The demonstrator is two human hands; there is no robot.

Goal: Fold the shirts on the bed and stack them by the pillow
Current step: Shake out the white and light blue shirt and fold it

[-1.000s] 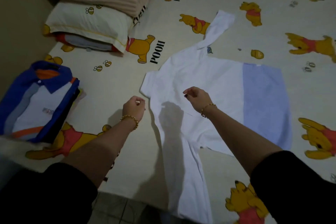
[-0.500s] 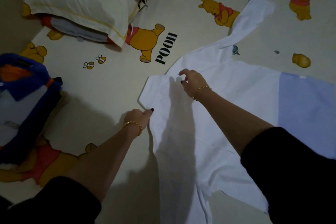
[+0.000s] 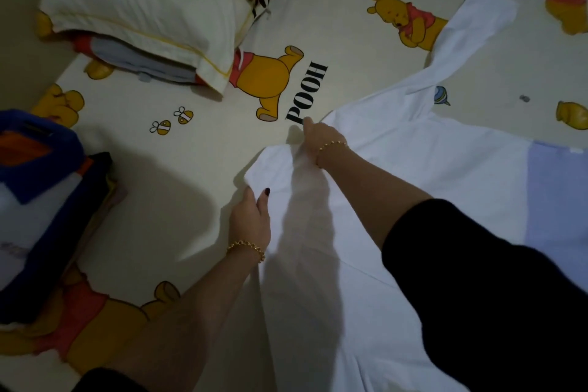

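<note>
White shirt (image 3: 413, 200) spread flat on Pooh-print bed sheet (image 3: 178, 175), light blue panel (image 3: 556, 194) at its right end, one sleeve (image 3: 477, 19) flung out toward far side. Left hand (image 3: 251, 219) at shirt's left edge, thumb on top, cloth pinched just below collar (image 3: 270, 162). Right hand (image 3: 319, 138) at collar's far end, fingers curled into fabric, gripping. Folded shirts (image 3: 41, 200), blue, orange and white, stacked at left of bed, on near side of pillow (image 3: 143, 9), well apart from white shirt.
</note>
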